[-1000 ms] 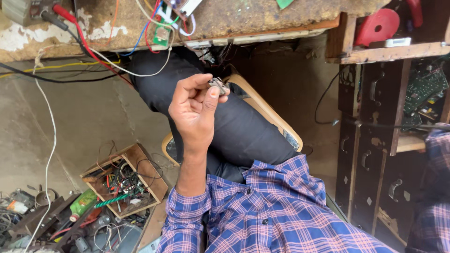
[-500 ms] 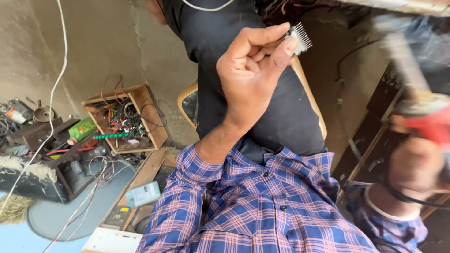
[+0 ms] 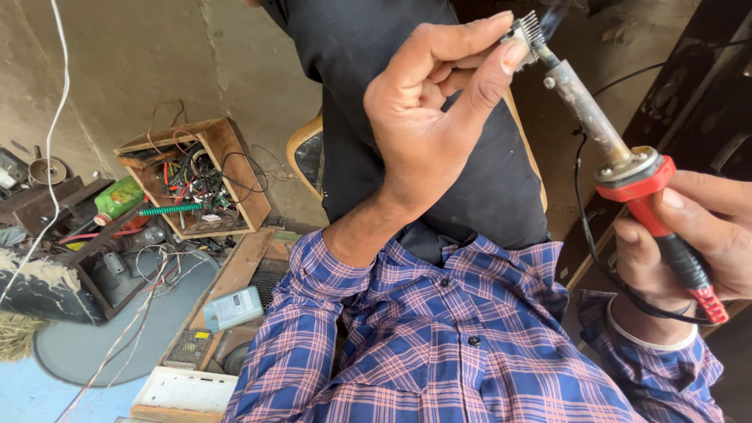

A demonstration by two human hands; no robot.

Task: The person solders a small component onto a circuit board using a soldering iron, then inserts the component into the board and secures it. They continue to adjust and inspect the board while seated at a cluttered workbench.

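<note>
My left hand [image 3: 435,117] is raised in front of me and pinches a small metal component with a row of pins [image 3: 527,33] between thumb and forefinger. My right hand [image 3: 697,243] grips the red handle of a soldering iron [image 3: 619,149], whose metal shaft points up and left. The iron's tip meets the pins of the component, and a faint wisp of smoke rises there. Both arms wear blue and pink checked sleeves; black trousers lie behind the left hand.
A wooden box of tangled wires and parts [image 3: 196,180] sits on the floor at left, near a green bottle [image 3: 117,197], scattered scrap and a white cord [image 3: 47,149]. A pale blue small box [image 3: 233,307] and a white tray [image 3: 184,389] lie lower left. Dark wooden shelving [image 3: 697,86] stands at right.
The view has tilted down and left. My left hand stays raised with the component; my right hand has brought the soldering iron up from the right until its tip touches the pins.
</note>
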